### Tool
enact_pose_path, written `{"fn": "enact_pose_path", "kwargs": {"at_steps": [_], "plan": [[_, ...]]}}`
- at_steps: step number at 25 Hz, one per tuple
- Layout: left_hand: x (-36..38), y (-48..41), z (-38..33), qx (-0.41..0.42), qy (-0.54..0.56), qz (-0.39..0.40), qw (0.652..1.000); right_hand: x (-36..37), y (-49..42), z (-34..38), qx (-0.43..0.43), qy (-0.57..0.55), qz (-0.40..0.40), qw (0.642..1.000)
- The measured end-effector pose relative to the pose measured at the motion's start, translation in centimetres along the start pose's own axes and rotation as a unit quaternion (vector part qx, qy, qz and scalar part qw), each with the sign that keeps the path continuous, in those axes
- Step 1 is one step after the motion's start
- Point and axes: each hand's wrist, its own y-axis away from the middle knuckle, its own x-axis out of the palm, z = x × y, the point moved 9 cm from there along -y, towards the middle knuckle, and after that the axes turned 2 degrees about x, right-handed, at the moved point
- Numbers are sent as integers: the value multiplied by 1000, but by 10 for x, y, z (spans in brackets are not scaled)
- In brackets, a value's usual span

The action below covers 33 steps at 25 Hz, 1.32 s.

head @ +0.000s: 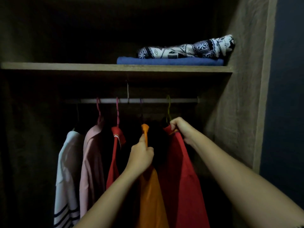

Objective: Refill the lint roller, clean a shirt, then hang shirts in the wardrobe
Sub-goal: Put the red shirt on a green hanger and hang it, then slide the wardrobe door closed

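Inside a dark wardrobe, several shirts hang from a white rail (148, 100). At the right hangs a red shirt (184, 175) on a yellow-green hanger (168, 109); my right hand (182, 129) is closed on its collar just below the hanger's hook. To its left hangs an orange shirt (150, 195); my left hand (141, 157) pinches its fabric near the neck. Further left hang a red shirt with a striped collar (115, 155), a pink shirt (92, 162) and a white shirt with dark stripes (65, 186). No lint roller is in view.
A wooden shelf (65, 65) runs above the rail, carrying a folded blue cloth (164, 61) with a black-and-white patterned cloth (185, 48) on top. The wardrobe's side panel (243, 79) stands at the right, close to the red shirt. A metal bracket (128, 92) holds the rail at mid-span.
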Motion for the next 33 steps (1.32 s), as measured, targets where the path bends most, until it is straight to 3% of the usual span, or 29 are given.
{"fn": "enact_pose_path", "kwargs": {"at_steps": [6, 14, 16, 18, 21, 23, 27, 30, 33], "plan": [[1, 1, 4, 1, 12, 7, 1000, 9, -26, -3, -69, -25, -1, 997], [1, -4, 10, 15, 5, -2, 1000, -18, -35, -28, -2, -3, -56, 998], [-3, -4, 10, 24, -5, -2, 1000, -16, -29, -21, 8, 90, -55, 994], [-14, -1, 5, 64, -65, -21, 996, -20, -26, -7, -21, 249, -101, 963], [-42, 16, -1, 125, -121, -52, 983, 5, 26, 32, -199, 368, -155, 895], [-63, 30, 2, 153, -141, -66, 976, 42, 81, 47, -322, 366, -126, 864], [-109, 63, 30, 171, -224, -78, 956, 119, 152, 20, -418, 389, -54, 819], [-150, 107, 60, 190, -381, -129, 896, 201, 198, -39, -449, 409, 57, 792], [-194, 153, 85, 209, -449, -205, 844, 295, 249, -110, -467, 432, 197, 746]]}}
